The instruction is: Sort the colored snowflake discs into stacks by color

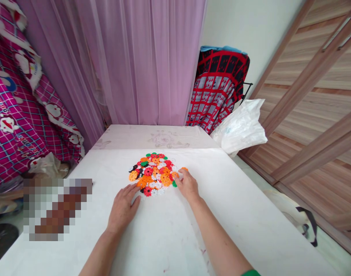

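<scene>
Orange, red and white flower-shaped discs (148,171) lie heaped on the white tablecloth (160,230), left hand (124,203) loosely spread near-left, right hand (189,186) curled rightward, any pinch unclear; seemingly being gathered, they call for light fingertips.

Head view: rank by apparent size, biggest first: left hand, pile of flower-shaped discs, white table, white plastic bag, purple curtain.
1. white table
2. purple curtain
3. white plastic bag and pile of flower-shaped discs: too alike to rank
4. left hand
</scene>
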The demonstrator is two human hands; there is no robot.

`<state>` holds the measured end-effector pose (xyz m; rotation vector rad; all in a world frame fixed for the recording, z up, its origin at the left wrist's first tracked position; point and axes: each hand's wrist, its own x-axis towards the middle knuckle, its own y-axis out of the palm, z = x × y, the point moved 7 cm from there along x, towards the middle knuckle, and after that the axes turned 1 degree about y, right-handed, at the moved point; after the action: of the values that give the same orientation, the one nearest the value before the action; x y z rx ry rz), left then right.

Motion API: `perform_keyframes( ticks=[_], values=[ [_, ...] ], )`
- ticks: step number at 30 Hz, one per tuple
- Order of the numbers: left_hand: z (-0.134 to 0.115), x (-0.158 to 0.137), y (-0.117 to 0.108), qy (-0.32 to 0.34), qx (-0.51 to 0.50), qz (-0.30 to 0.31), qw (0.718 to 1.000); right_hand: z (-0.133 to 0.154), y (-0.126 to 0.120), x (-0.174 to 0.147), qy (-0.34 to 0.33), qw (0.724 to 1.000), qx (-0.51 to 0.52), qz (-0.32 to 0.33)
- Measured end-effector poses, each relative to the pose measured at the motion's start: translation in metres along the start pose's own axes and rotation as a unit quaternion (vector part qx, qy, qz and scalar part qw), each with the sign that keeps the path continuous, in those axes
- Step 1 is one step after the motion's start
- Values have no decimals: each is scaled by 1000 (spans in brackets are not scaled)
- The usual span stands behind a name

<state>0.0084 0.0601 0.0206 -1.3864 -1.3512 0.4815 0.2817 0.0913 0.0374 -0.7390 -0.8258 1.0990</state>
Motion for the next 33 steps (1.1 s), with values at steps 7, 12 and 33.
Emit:
perform_keyframes(
  ticks=[7,12,33],
  values=[
    [1,-2,3,-2,-3,-7,1000,7,10,19,31,997,-6,73],
    [1,-2,3,-1,-10,-7,1000,3,14,22,51,996,2,76],
    [0,-2,3,-4,4,8,1000,-14,-25,55,26,994,-50,93]
  ],
)
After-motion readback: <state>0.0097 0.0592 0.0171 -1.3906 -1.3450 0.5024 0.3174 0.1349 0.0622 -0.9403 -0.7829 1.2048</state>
